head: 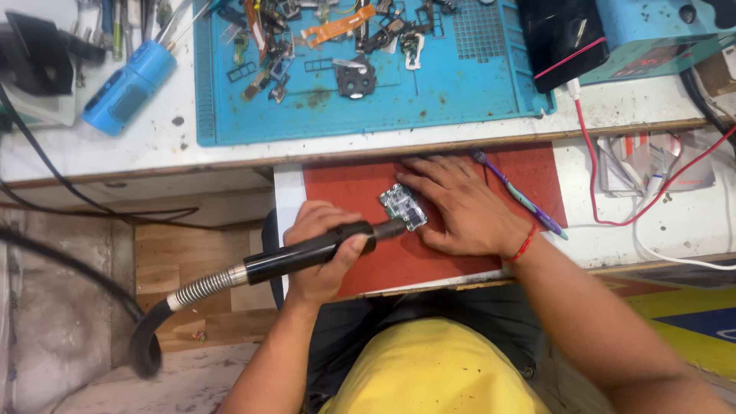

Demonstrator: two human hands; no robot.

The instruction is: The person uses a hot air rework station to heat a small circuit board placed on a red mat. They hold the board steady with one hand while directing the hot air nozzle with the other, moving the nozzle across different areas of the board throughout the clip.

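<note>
On the red mat (460, 268), the left hand (322, 249) has its grip wrapped tight around a black hot-air wand with a coiled metal hose (307, 251). Just past that grip, the nozzle tip meets a small silvery-green circuit board (403, 205). The right hand (458, 207) lies flat, fingers spread, steadying the board's far edge. Right of it lies a purple toothbrush (521, 195).

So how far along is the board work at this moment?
Looks done: the small circuit board lies bare on the red mat, and loose parts sit on the blue mat. In hand: the left hand aims the black hot-air handpiece at the board's edge while the right hand steadies it. Left: the board is not back in any housing.
</note>
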